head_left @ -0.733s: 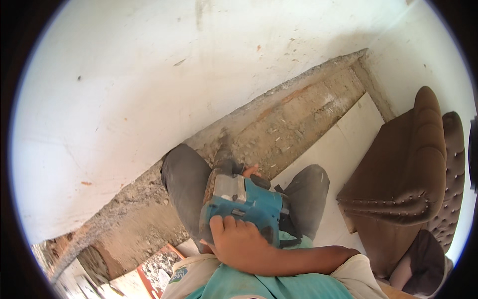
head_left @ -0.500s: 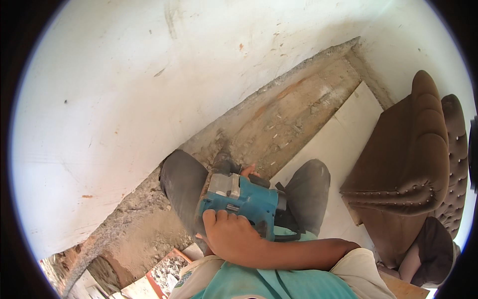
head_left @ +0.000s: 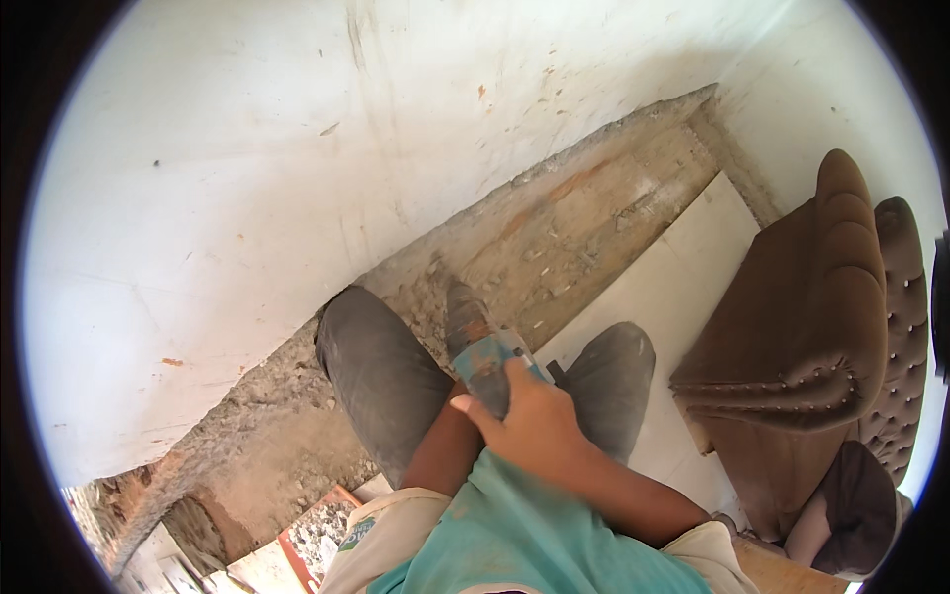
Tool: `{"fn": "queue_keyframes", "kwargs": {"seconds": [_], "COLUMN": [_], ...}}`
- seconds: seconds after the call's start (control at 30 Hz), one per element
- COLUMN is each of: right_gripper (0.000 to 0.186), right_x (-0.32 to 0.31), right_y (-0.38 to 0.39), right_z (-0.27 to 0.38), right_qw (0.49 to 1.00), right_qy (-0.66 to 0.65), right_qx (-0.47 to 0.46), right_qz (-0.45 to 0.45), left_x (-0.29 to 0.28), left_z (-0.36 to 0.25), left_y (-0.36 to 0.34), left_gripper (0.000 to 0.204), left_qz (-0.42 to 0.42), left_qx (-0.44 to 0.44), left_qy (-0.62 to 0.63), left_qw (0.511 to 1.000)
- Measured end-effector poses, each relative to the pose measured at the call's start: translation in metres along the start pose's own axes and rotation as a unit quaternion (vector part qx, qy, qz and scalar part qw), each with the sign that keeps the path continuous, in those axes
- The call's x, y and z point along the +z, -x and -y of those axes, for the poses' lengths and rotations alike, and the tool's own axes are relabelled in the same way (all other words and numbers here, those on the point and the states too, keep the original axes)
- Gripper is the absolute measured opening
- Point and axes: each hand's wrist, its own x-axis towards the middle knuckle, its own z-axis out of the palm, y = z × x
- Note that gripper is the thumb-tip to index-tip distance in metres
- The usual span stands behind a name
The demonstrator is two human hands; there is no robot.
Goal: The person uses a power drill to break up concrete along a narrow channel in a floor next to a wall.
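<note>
A dusty blue demolition hammer [head_left: 485, 353] is between my knees, its dark nose [head_left: 465, 305] angled away toward the broken floor at the wall's foot. My right hand [head_left: 539, 416] grips the body from above and the right, its thumb stretched toward the left. My left forearm [head_left: 442, 445] runs up beneath the hammer. The tool and my right hand hide the left hand's fingers. No bit tip can be made out against the rubble.
A white wall [head_left: 247, 198] rises along the left and far side. Stripped, rubble-strewn floor [head_left: 564, 238] borders a pale slab [head_left: 683, 257]. Brown tufted upholstered furniture [head_left: 792, 317] stands at the right. An orange-edged tray of debris [head_left: 315, 540] lies at lower left.
The hammer has turned from lying crosswise to pointing away from me. My right hand has moved right along it. The left fingers, seen before beyond the tool, are now hidden.
</note>
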Motion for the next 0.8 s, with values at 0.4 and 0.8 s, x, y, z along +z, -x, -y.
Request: {"fn": "queue_keyframes", "kwargs": {"seconds": [0.4, 0.8], "right_gripper": [0.042, 0.051], "right_x": [-0.040, -0.029], "right_y": [0.083, 0.136], "right_z": [-0.050, -0.042], "right_qw": [0.952, 0.946], "right_qy": [-0.249, -0.270], "right_qx": [0.075, 0.071], "right_qz": [-0.162, -0.164], "left_x": [0.031, 0.067], "left_z": [0.004, -0.024], "left_y": [0.013, 0.089], "left_gripper": [0.031, 0.028], "left_qz": [-0.004, 0.025], "left_qx": [0.216, 0.289], "left_qy": [-0.209, -0.282], "left_qw": [0.954, 0.915]}}
